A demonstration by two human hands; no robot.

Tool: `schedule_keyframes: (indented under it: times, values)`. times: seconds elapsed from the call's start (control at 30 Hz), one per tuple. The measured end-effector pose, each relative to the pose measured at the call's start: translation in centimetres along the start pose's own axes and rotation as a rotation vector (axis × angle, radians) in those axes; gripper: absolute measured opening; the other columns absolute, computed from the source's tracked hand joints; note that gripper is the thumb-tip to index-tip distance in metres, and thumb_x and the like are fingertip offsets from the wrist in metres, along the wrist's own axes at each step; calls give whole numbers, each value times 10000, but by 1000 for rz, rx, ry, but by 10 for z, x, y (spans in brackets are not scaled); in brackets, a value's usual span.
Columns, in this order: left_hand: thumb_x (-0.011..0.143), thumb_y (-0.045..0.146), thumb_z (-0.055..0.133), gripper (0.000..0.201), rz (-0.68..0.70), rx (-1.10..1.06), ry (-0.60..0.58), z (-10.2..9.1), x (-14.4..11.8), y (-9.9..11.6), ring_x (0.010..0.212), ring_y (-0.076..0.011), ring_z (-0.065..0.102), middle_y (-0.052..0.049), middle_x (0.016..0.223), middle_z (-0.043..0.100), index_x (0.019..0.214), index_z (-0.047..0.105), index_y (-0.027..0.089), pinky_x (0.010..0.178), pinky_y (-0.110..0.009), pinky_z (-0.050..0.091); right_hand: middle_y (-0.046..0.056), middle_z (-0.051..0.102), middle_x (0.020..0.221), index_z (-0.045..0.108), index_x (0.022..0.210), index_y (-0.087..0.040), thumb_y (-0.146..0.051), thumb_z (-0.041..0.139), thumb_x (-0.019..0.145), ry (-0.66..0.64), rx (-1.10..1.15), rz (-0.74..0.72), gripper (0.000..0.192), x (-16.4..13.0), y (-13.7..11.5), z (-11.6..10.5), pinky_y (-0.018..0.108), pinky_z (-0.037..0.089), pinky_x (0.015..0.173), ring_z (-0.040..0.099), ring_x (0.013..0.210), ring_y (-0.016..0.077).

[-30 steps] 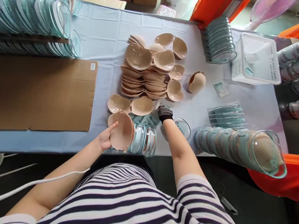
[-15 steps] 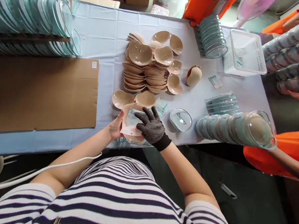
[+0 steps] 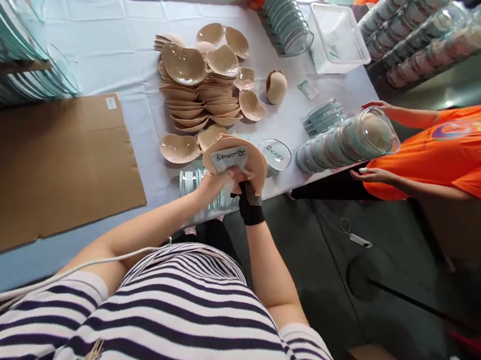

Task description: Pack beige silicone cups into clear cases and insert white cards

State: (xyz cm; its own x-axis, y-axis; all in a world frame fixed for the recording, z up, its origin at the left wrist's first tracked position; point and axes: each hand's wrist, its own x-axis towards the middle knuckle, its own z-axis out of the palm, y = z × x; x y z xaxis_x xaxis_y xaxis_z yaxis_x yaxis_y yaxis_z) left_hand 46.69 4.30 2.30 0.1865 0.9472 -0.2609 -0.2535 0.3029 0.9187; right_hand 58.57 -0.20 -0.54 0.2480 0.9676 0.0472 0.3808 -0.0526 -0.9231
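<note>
Clutter covers the pale blue tablecloth (image 3: 109,33): a heap of beige, shell-shaped foam cups (image 3: 199,89) sits mid-table, with one loose beige cup (image 3: 179,148) lying apart at its near edge, just beside the person's hands. A round clear plastic lid with script lettering (image 3: 274,154) rests right of the hands, and a short row of clear round plastic cases (image 3: 203,190) lies on its side at the table edge, partly hidden beneath the hands. A flat sheet of brown cardboard (image 3: 38,165) spreads over the left of the table, and stacked clear teal-tinted cases (image 3: 6,37) stand behind it. At the far end are another stack of clear cases (image 3: 287,24) and a white slotted plastic basket (image 3: 339,39).

On the right, a co-worker in an orange shirt (image 3: 457,149) holds a long row of filled clear cases (image 3: 343,140) between two bare hands, well apart from the person's own.

Both of the person's hands meet above the near table edge. The bare left hand (image 3: 213,185) grips the lower rim of a beige foam cup (image 3: 239,156) with its hollow side upward, thumb pressing a small pale printed card (image 3: 229,158) into the hollow. The right hand (image 3: 245,189), in a black dotted knit glove, closes on the same cup from below, its fingers largely hidden behind it. Both forearms angle inward from a striped shirt (image 3: 186,326), elbows bent.
</note>
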Motion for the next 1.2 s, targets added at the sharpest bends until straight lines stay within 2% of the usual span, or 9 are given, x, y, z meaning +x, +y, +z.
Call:
schedule_keyframes:
  times: [0.1, 0.17, 0.3, 0.4, 0.57, 0.67, 0.8, 1.0, 1.2]
  values:
    - [649, 382, 804, 425, 102, 514, -476, -33, 18, -2, 1219, -324, 512, -120, 1175, 658, 1011, 684, 193, 1099, -436, 328, 43, 673, 716, 617, 842, -183, -450, 455, 906, 150, 44, 157, 318, -1, -1, -29, 322, 574, 599, 638, 616, 173]
    - [622, 330, 821, 404, 179, 761, -709, -52, 34, -9, 1278, -336, 460, -119, 1209, 643, 994, 709, 219, 1163, -450, 196, 43, 665, 687, 602, 789, -185, -438, 513, 854, 253, -11, 228, 276, -8, 1, -47, 335, 572, 599, 638, 609, 186]
    - [654, 319, 784, 374, 248, 861, -921, -61, 53, -33, 1257, -328, 481, -125, 1185, 653, 1015, 731, 239, 1174, -423, 139, 112, 705, 833, 590, 784, -185, -375, 522, 783, 441, -169, 278, 202, -32, 14, -62, 408, 570, 823, 688, 842, 250]
    - [718, 369, 730, 446, 337, 889, -906, -53, 52, -48, 1276, -333, 460, -135, 1260, 628, 1142, 704, 230, 1152, -398, 176, 129, 715, 872, 591, 789, -191, -375, 534, 756, 517, -176, 360, 196, -51, 25, -62, 450, 562, 855, 688, 895, 285]
    - [859, 357, 536, 492, 548, 1289, -929, -44, 48, -52, 1295, -368, 400, -138, 1403, 532, 1327, 581, 211, 1077, -467, 210, 130, 728, 898, 624, 806, -181, -345, 598, 741, 614, -62, 581, 178, -69, 31, -62, 416, 575, 828, 692, 895, 292]
    - [848, 351, 515, 488, 577, 1510, -952, -35, 48, -46, 1203, -353, 441, -132, 1283, 595, 1317, 569, 228, 996, -478, 273, 127, 732, 930, 636, 830, -170, -312, 619, 742, 636, -3, 688, 167, -73, 33, -63, 390, 574, 838, 693, 913, 274]
    - [819, 429, 531, 493, 616, 1704, -924, -20, 45, -43, 1061, -321, 480, -128, 1136, 595, 1270, 582, 238, 898, -458, 325, 130, 727, 983, 634, 856, -176, -305, 616, 772, 627, -27, 698, 154, -77, 38, -63, 373, 545, 907, 683, 967, 252]
    - [807, 487, 545, 427, 663, 1779, -863, -11, 41, -47, 982, -310, 485, -121, 996, 565, 1149, 644, 252, 856, -456, 334, 137, 696, 1096, 642, 962, -164, -284, 552, 827, 553, -128, 652, 202, -83, 48, -59, 406, 487, 1002, 647, 1078, 250]
    - [779, 468, 597, 396, 677, 1778, -807, -9, 36, -52, 1051, -329, 486, -143, 1071, 563, 1099, 654, 241, 890, -466, 344, 169, 700, 1089, 655, 1039, -111, -286, 525, 868, 493, -159, 771, 277, -78, 45, -60, 387, 540, 914, 671, 1025, 269]
